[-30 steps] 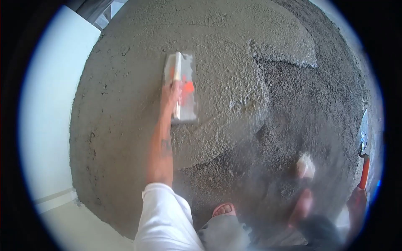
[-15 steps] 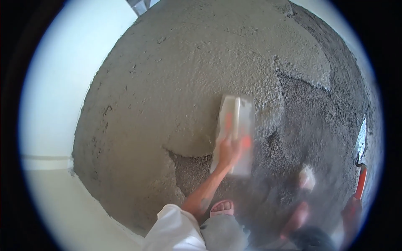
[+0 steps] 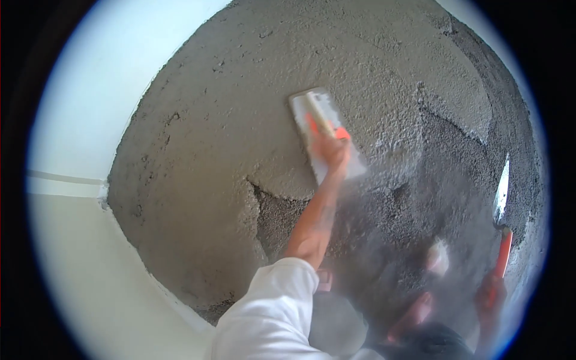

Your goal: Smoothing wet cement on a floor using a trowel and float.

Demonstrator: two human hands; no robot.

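My left hand (image 3: 331,149) grips the pale handle of a flat rectangular plastering trowel (image 3: 302,117), its blade lying against smooth grey mortar (image 3: 204,132). Orange patches show by the fingers. The blade is slanted, its far end turned left. At the right side, my right hand (image 3: 491,294) is wrapped round the orange-red handle of a pointed trowel (image 3: 502,189), whose shiny blade points away from me. That hand is hazy, and its finger detail is blurred.
Coarse, darker grey material (image 3: 447,159) borders the smooth mortar on the right. A rough notch (image 3: 276,222) lies below the flat trowel. White walls (image 3: 78,240) meet the mortar at left. My grey-clad knee (image 3: 339,327) and a blurred pale object (image 3: 438,257) are low in view.
My left arm has stretched farther out, carrying the flat trowel away from me, and its far end has turned left. The pointed trowel appears slightly farther left and up. The view has shifted a little.
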